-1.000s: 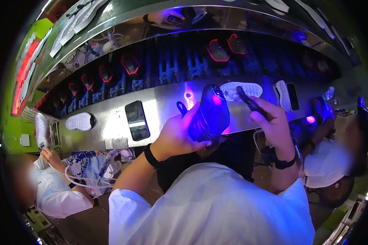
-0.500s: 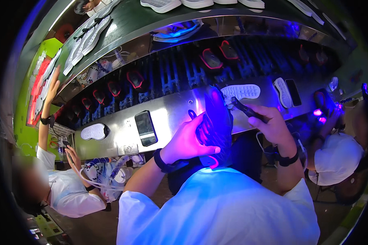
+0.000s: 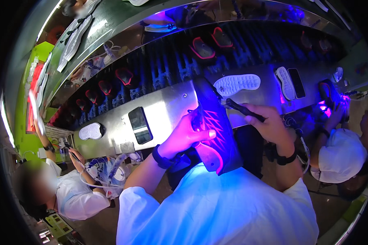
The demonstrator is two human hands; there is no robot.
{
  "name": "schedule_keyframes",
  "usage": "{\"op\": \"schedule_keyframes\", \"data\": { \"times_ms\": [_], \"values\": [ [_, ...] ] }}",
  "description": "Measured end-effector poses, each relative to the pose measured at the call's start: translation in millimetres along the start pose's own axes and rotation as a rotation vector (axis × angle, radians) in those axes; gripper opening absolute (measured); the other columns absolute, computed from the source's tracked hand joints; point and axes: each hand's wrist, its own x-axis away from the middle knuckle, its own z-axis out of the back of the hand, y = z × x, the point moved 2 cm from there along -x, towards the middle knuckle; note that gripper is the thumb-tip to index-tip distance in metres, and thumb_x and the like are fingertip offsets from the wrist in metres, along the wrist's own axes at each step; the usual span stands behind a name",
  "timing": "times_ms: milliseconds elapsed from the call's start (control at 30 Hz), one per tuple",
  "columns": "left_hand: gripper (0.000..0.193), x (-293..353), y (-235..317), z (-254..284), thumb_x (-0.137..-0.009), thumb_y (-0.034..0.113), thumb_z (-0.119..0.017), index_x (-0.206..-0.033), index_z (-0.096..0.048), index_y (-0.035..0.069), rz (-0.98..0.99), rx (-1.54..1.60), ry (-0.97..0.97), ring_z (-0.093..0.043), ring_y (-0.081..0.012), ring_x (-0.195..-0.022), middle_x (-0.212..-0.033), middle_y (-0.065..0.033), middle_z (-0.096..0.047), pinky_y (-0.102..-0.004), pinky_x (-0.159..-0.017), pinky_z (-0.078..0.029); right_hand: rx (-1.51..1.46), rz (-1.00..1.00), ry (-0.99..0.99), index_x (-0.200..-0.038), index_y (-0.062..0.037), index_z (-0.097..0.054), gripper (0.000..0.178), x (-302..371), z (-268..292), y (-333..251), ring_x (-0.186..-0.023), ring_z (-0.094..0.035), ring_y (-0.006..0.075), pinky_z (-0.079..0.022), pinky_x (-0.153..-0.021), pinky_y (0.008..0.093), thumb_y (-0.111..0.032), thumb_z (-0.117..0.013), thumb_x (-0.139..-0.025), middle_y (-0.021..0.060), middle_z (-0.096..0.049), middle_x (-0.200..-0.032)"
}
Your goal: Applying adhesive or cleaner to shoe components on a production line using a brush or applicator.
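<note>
My left hand (image 3: 180, 136) is closed around a dark shoe upper (image 3: 223, 143) with pinkish-red lines, lit blue and purple, tilted over my lap at the bench edge. Its thumb lies across the upper's side. In my right hand (image 3: 270, 124) is a black-handled brush (image 3: 246, 110), gripped by the handle. The brush head is at the upper's right edge; whether it touches cannot be told. Just beyond the brush a white shoe sole (image 3: 238, 84) lies on the metal bench (image 3: 167, 108), tread pattern showing.
A phone (image 3: 140, 125) lies left on the bench, a white sole (image 3: 90, 131) farther left. Another sole (image 3: 285, 83) and phone (image 3: 297, 83) lie right. Behind, dark shoe uppers (image 3: 124, 76) sit on a blue-lit rack. Co-workers sit left (image 3: 79, 192) and right (image 3: 341, 157).
The shoe upper has turned in my left hand, so its red-lined side now shows more. My right hand keeps the brush beside it. The left co-worker's raised hand now holds a white sole-like piece.
</note>
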Motion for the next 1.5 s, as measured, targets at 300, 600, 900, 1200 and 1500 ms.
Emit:
{"op": "schedule_keyframes", "data": {
  "times_ms": [300, 600, 900, 1200, 1500],
  "values": [
    [0.058, 11.0, -17.1, 30.1, -0.085, 0.02, -0.077, -0.133, -0.052, -0.001, -0.096, 0.097, 0.148, -0.061, -0.0142, -0.106, -0.116, -0.005, -0.064, -0.0307, -0.096, -0.048, -0.19, -0.346, -0.298, -0.127, 0.0014, -0.064, 0.039, 56.7, -10.9, -7.8, -0.074, -0.063, 0.0096, -0.051, -0.07, 0.026, -0.002, -0.069, -0.088, 0.0063, -0.07, -0.088],
    [0.055, 30.0, -14.6, 30.7, -0.087, 0.018, -0.077, -0.132, -0.05, 0.0, -0.09, 0.131, 0.151, -0.064, -0.0124, -0.092, -0.106, -0.0051, -0.065, -0.027, -0.08, -0.054, -0.251, -0.335, -0.288, -0.131, -0.0028, -0.062, 0.041, 21.9, -23.9, -27.1, -0.076, -0.056, 0.0082, -0.048, -0.07, 0.0263, -0.006, -0.068, -0.091, 0.0006, -0.065, -0.09],
    [0.043, 25.6, -23.2, 32.6, -0.086, 0.014, -0.076, -0.122, -0.057, -0.001, -0.059, 0.129, 0.264, -0.064, -0.0122, -0.096, -0.107, -0.0052, -0.065, -0.028, -0.086, -0.052, 0.002, -0.254, -0.388, -0.126, -0.0037, -0.066, 0.042, 51.1, 18.2, -50.5, -0.098, -0.066, 0.0166, -0.049, -0.091, 0.0293, -0.001, -0.072, -0.085, 0.0106, -0.073, -0.111],
    [0.039, 9.3, -13.0, 6.5, -0.095, 0.024, -0.065, -0.125, -0.057, 0.0, 0.012, 0.284, 0.164, -0.067, -0.0166, -0.103, -0.113, -0.0096, -0.068, -0.0322, -0.093, -0.052, 0.059, -0.182, -0.161, -0.124, -0.0062, -0.068, 0.043, 76.4, 33.0, -28.0, -0.073, -0.058, 0.0156, -0.047, -0.069, 0.0291, -0.004, -0.075, -0.081, 0.0081, -0.069, -0.085],
    [0.038, 6.3, -10.7, 0.8, -0.102, 0.034, -0.053, -0.126, -0.057, 0.005, 0.189, 0.633, 0.121, -0.069, -0.0196, -0.104, -0.117, -0.0093, -0.068, -0.0361, -0.093, -0.055, 0.302, -0.005, -0.023, -0.122, -0.0074, -0.068, 0.042, 35.6, 46.1, -63.1, -0.078, -0.067, 0.0257, -0.05, -0.075, 0.0322, -0.004, -0.073, -0.081, 0.0144, -0.071, -0.092]
  ]
}}
